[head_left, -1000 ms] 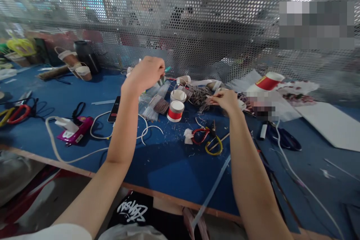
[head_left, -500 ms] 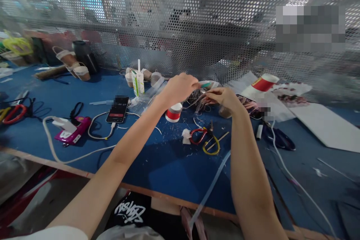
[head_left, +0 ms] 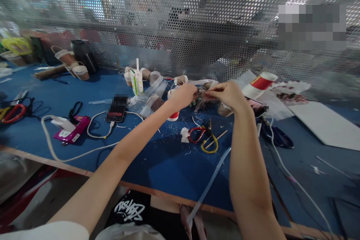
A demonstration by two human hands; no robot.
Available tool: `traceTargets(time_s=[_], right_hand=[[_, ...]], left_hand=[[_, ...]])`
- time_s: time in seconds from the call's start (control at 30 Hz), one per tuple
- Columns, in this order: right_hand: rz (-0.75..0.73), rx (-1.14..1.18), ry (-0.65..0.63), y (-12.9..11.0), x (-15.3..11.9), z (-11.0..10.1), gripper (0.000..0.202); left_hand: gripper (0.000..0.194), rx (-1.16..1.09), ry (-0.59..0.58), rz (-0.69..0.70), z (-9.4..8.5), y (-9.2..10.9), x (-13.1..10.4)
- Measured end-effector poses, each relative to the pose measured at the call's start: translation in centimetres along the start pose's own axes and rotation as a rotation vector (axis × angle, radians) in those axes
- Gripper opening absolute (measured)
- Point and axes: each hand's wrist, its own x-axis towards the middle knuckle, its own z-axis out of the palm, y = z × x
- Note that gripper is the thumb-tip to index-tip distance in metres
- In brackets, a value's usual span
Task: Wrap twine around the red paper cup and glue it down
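A tangled bunch of thin grey-brown strands (head_left: 200, 104) lies near the back of the blue table, right between my hands. My left hand (head_left: 184, 95) is closed at its left edge, and its fingertips are hidden, so what they hold cannot be made out. From the other side, my right hand (head_left: 225, 93) pinches strands between thumb and fingers. Under my left wrist a red-and-white cup (head_left: 173, 116) is partly covered. Closer to me lie scissors with one red and one yellow handle (head_left: 210, 146), beside a crumpled white scrap (head_left: 185, 135).
Left of my hands are a phone (head_left: 116, 108) on a white cable, a drink carton (head_left: 137, 82) with a straw and a purple device (head_left: 73, 130). To the right lie a red-and-white roll (head_left: 263, 80) and a white board (head_left: 329, 123). A perforated metal screen (head_left: 157, 26) rises behind.
My left hand has moved down beside the bunch, and the green thing seen at its fingers no longer shows there. My right hand has shifted slightly and stays at the strands.
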Motion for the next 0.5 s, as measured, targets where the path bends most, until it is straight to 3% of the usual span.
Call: traceTargets(time_s=[0.1,0.2,0.5], right_hand=[[0.082,-0.006,0.058,1.1,0.4,0.0,0.011],[0.143,0.007,0.095,2.1,0.9,0.7,0.012],[0.154,0.028,0.157,4.5,1.7,1.9,0.011]], left_hand=[[0.028,-0.131,-0.055,0.008,-2.0,0.1,-0.4],[0.029,-0.162,-0.027,0.02,-3.6,0.8,-1.3],[0.029,-0.068,-0.071,-0.047,-6.2,1.8,-3.6]])
